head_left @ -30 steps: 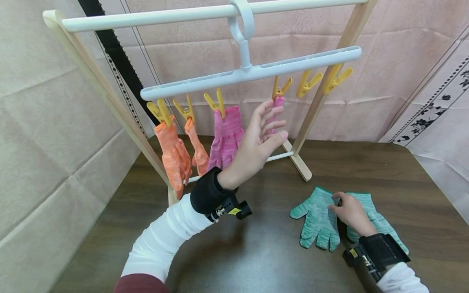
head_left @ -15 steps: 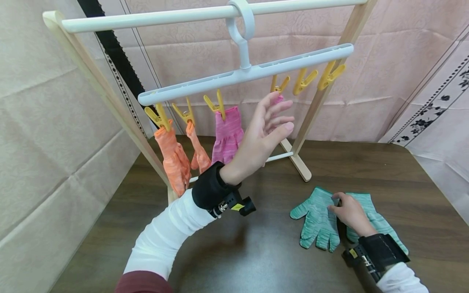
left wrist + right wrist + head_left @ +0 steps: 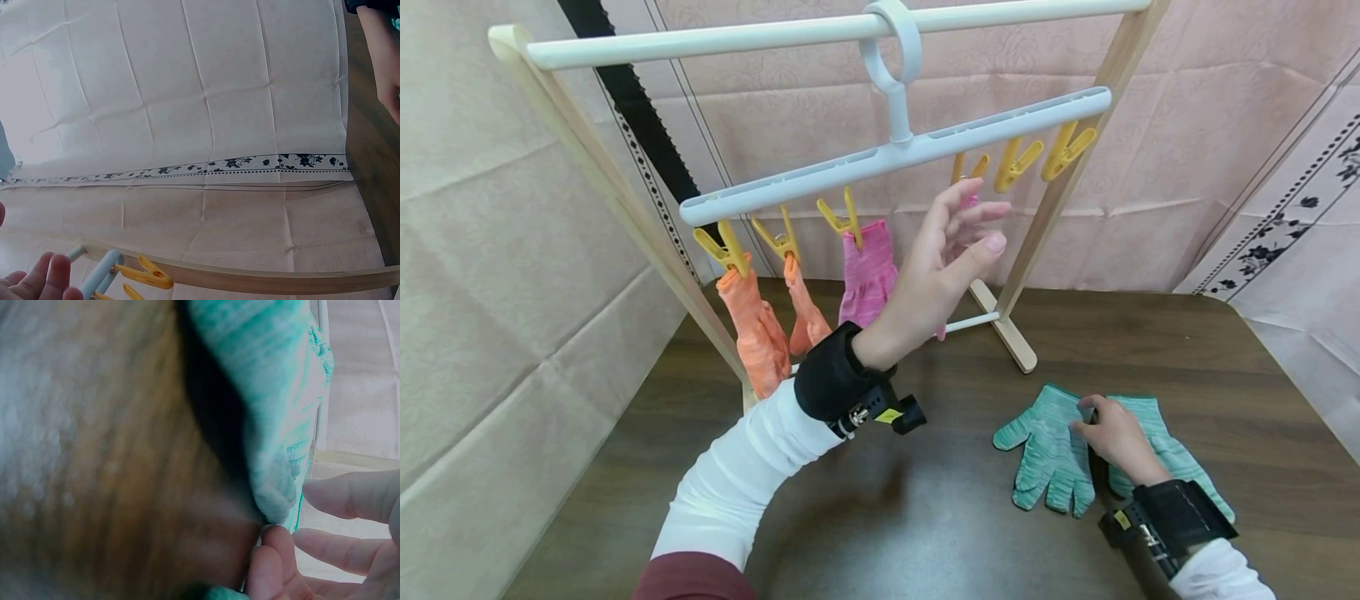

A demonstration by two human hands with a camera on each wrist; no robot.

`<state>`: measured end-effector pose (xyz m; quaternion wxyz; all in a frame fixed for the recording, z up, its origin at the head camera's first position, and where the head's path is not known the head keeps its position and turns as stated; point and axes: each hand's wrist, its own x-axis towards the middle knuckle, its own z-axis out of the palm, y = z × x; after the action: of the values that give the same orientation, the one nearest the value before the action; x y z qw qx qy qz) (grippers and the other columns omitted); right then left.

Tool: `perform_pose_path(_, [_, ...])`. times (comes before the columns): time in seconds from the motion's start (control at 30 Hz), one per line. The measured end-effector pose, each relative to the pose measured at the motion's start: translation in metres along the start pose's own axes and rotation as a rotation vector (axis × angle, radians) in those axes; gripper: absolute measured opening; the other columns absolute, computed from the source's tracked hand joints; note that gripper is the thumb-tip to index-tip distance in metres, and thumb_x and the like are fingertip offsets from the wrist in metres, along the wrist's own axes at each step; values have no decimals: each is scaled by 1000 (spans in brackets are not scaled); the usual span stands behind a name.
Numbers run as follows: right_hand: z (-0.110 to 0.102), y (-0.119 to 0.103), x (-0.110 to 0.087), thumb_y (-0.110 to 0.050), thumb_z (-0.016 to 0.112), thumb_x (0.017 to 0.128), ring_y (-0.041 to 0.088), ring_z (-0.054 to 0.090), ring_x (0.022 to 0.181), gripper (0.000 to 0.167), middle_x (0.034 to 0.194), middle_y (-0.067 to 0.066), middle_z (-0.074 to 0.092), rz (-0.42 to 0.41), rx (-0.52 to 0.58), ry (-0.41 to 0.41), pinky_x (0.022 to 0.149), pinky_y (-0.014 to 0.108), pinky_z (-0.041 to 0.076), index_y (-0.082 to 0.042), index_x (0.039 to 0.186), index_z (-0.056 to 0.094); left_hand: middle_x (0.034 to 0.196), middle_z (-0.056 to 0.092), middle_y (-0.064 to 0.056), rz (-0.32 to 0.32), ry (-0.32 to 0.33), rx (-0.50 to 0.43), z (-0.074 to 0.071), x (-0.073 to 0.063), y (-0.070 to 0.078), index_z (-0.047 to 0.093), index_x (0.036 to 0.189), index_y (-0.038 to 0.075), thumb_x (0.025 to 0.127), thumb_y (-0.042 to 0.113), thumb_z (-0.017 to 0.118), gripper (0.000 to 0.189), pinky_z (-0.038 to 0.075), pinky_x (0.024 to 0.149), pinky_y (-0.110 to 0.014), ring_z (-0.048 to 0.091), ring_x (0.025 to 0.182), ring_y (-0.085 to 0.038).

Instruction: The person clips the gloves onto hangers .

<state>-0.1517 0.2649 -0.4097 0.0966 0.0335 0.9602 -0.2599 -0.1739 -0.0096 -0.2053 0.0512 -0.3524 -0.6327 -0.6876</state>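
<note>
My left hand is raised beneath the light blue hanger, fingers relaxed and spread. It covers most of a pink glove hung from a yellow clothespin. Another pink glove and two orange gloves hang from clothespins on the left half. In the left wrist view, the left fingertips show near the hanger's end. My right hand rests over a pair of green gloves lying on the table, its thumb and forefinger apart. The right wrist view has its fingertips at a green glove's edge.
A rack with a white rod and wooden legs stands at the back. Two clothespins without gloves hang at the hanger's right end. Pale patterned cloth rises behind the wooden table.
The hanger has turned on its hook, its right end shifting left and its left end lowering. My left hand has moved slightly up and right. The right hand and green gloves stay put.
</note>
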Motion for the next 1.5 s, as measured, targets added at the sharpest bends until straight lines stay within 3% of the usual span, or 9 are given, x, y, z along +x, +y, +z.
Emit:
perform_pose_path(0.23, [0, 0, 0, -16, 57, 83, 30, 50, 80, 44, 106, 32, 49, 5, -2, 3, 60, 35, 42, 12, 114, 46, 131, 42, -12, 17, 62, 85, -3, 3, -3, 30, 130, 1, 88, 5, 47, 45, 30, 97, -30, 38, 120, -14])
perform_pose_path(0.4, [-1, 0, -1, -16, 57, 83, 32, 49, 82, 43, 109, 33, 48, 10, 0, 1, 62, 36, 42, 12, 114, 46, 135, 37, -8, -11, 90, 104, -5, 4, -6, 32, 130, 3, 88, 8, 48, 45, 27, 101, -41, 34, 125, -13])
perform_pose_path(0.9, [1, 2, 0, -16, 58, 82, 31, 50, 81, 43, 106, 32, 50, 7, -3, 5, 60, 35, 42, 12, 113, 47, 134, 37, -12, -85, 84, 52, -9, 8, -13, 30, 130, 1, 89, 8, 48, 45, 28, 103, -30, 35, 125, -17])
perform_pose_path(1.17, [0, 1, 0, -16, 58, 83, 30, 50, 80, 43, 106, 32, 50, 9, 0, 1, 59, 34, 42, 12, 113, 46, 135, 37, -9, -125, 33, 49, -6, 12, -16, 28, 132, 3, 89, 8, 48, 48, 28, 101, -28, 36, 123, -16])
perform_pose_path(1.5, [1, 0, 0, -16, 58, 83, 29, 49, 79, 43, 105, 32, 50, 7, 2, 1, 59, 33, 42, 12, 113, 47, 146, 19, -2, -230, -38, 105, 0, 21, -20, 15, 140, 10, 88, 15, 51, 64, 25, 105, -29, 27, 131, -13])
